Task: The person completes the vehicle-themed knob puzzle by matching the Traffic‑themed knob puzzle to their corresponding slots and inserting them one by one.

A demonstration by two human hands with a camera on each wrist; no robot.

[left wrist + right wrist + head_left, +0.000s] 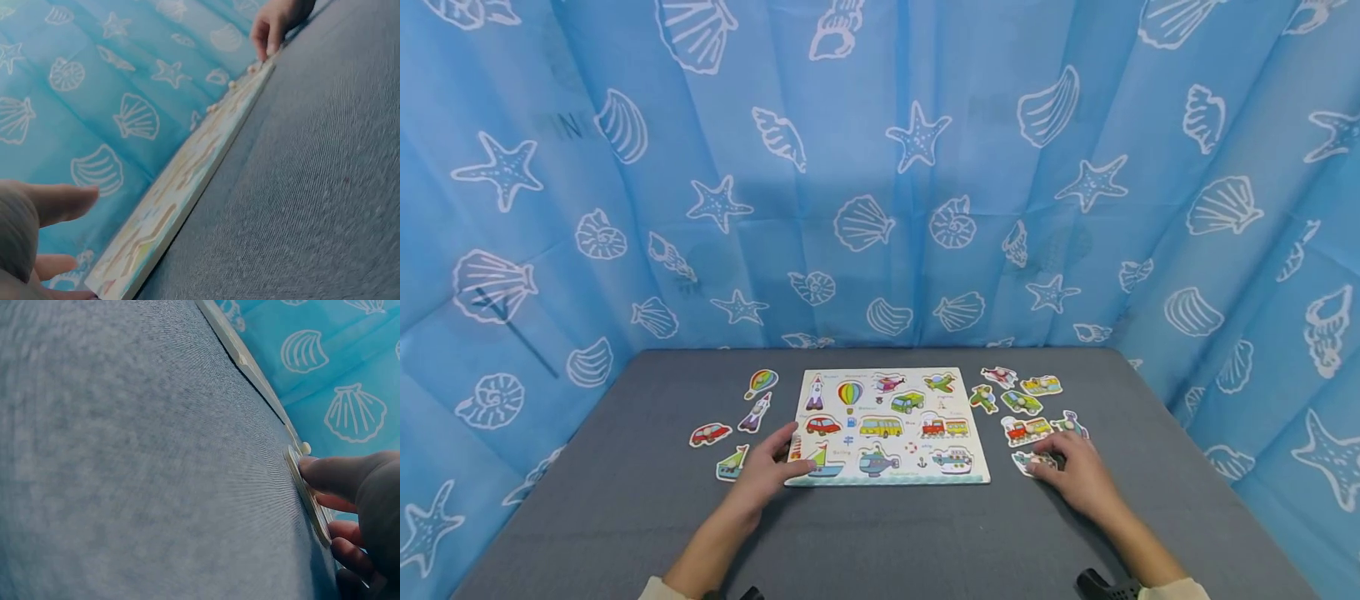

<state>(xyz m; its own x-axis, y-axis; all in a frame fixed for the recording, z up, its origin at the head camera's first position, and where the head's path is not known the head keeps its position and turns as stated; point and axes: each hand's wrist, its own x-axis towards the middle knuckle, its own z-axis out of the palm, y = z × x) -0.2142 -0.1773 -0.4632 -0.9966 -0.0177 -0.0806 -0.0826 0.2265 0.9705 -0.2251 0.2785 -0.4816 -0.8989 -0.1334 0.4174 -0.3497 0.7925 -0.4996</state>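
A puzzle board (872, 427) printed with vehicles lies flat on the table. My left hand (765, 468) is at its left edge, thumb stretched over the lower left corner and fingers beside the edge. In the left wrist view the thumb (67, 203) stands apart from the board. To the board's right, my right hand (1078, 472) pinches a ship puzzle piece (1028, 461) on the table. The right wrist view shows thumb and fingertips on this piece (306, 494), partly covering it. A submarine piece (1070, 423) lies just beyond that hand.
Left of the board lie loose balloon (762, 383), rocket (755, 412), car (710, 434) and sailboat (732, 463) pieces. On the right are helicopter (999, 377), bus (1041, 385), plane (982, 398), truck (1022, 403) and train (1026, 430) pieces. A blue curtain (880, 183) hangs behind the grey table (910, 542).
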